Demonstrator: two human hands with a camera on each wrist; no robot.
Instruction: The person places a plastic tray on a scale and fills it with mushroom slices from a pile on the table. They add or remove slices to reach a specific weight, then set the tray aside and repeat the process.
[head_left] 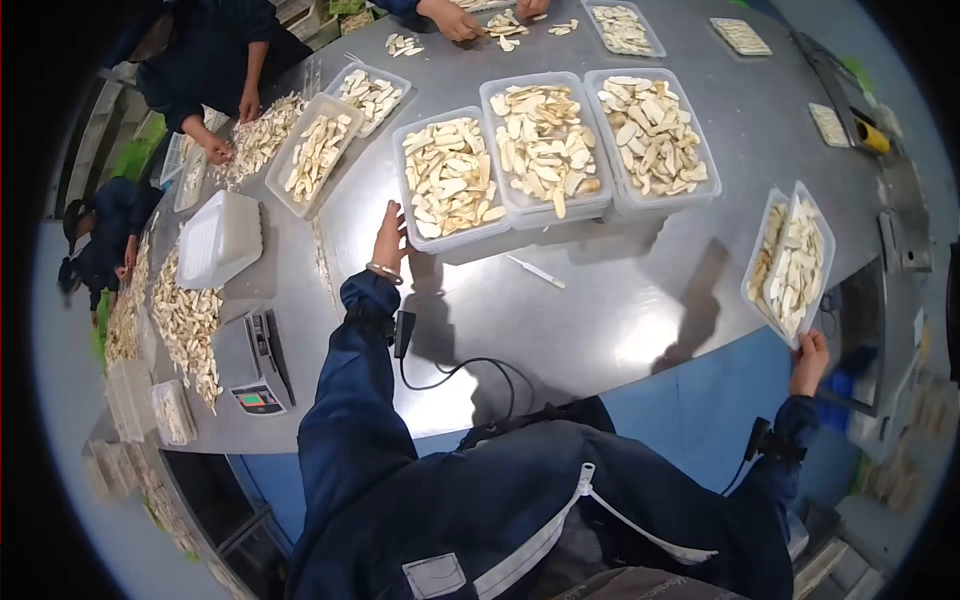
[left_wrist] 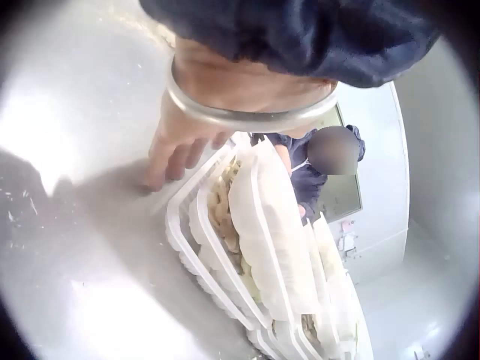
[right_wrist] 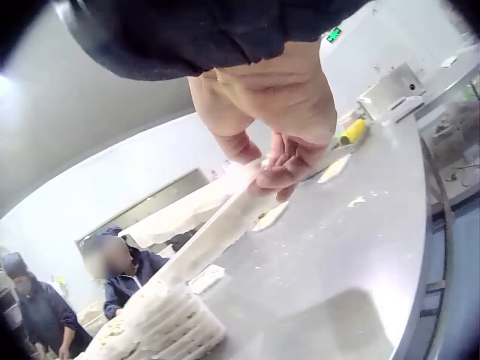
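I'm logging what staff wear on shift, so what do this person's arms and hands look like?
Both arms wear dark navy sleeves. The bare left hand has a silver bangle; the right hand is bare too. Black wrist units sit on both cuffs, the left trailing a black cable.

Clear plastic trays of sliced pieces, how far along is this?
Three filled clear plastic trays sit side by side on the steel table. The left hand touches the nearest one; the right hand holds another filled tray tilted at the edge. Loose slices remain piled.

Right hand [right_wrist: 277,142] covers the gripped corner of the tilted tray [right_wrist: 217,225], its fingertips tuck out of sight beneath the rim, and 2 background faces are blurred.
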